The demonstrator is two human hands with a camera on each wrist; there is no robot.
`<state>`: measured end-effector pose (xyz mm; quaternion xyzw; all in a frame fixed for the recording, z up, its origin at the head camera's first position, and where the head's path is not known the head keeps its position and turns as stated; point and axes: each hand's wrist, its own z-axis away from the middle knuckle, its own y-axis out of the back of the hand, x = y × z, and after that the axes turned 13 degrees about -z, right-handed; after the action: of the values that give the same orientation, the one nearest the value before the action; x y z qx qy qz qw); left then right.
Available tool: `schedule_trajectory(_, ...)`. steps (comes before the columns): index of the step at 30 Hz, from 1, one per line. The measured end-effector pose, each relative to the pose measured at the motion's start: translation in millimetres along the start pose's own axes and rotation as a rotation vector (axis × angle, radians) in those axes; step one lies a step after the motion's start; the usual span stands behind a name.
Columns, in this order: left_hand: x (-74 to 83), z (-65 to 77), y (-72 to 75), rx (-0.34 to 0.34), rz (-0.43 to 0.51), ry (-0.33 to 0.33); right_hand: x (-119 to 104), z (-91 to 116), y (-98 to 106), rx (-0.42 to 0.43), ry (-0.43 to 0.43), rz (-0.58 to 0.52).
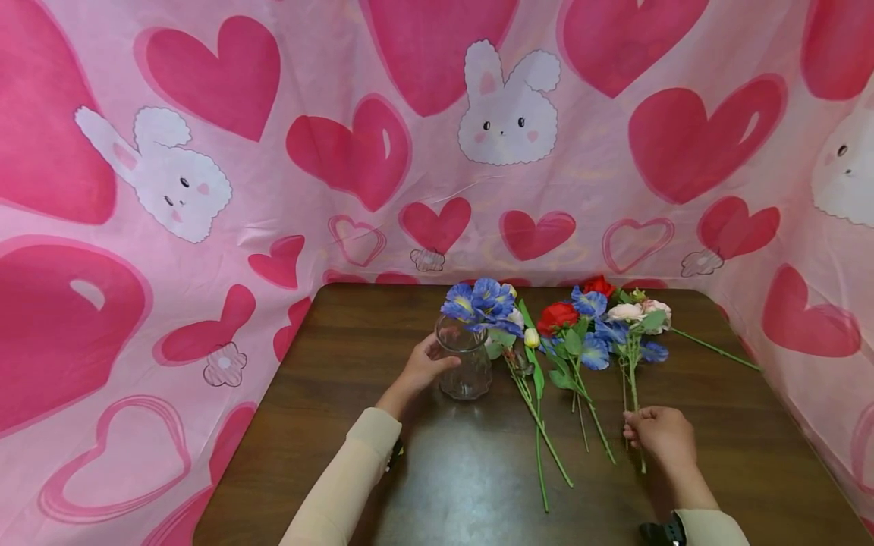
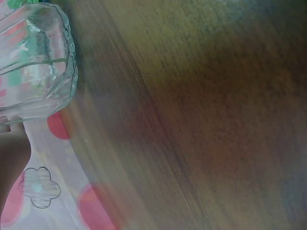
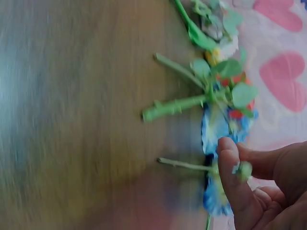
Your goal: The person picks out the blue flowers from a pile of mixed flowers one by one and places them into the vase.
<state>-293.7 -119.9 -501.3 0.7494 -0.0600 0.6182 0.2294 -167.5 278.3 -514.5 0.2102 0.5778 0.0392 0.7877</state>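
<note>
A clear glass vase [image 1: 467, 379] stands upright toward the back of the table, with blue irises [image 1: 480, 302] over its mouth. My left hand [image 1: 419, 371] holds the vase from the left side, thumb in front. In the left wrist view, a thin stem shows through the glass vase [image 2: 36, 91]. At the right, my right hand [image 1: 662, 436] pinches the green stem [image 1: 633, 383] of a pale pink flower [image 1: 654, 315] between thumb and fingers. The stem's cut end [image 3: 244, 171] pokes out past the fingers in the right wrist view.
Between the hands, several artificial flowers lie on the brown wooden table [image 1: 423, 470]: a pale yellow tulip [image 1: 532, 338], red roses [image 1: 558, 317] and more blue irises [image 1: 594, 351]. One loose stem [image 1: 717, 350] reaches the right edge. A pink heart-patterned cloth [image 1: 587, 182] hangs behind.
</note>
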Motion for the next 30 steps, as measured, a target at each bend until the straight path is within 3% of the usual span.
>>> schedule_trajectory(9,0.9,2.2,-2.0,0.026,-0.001,-0.040,9,-1,29,0.041,0.002,-0.013)
schedule_trajectory(20,2.1,1.9,-2.6,0.017,0.002,-0.033,27,-12,57,0.075,0.020,-0.079)
schedule_trajectory(30,1.4,2.0,-2.6,0.028,0.003,-0.021,40,-18,73,0.096,-0.056,-0.157)
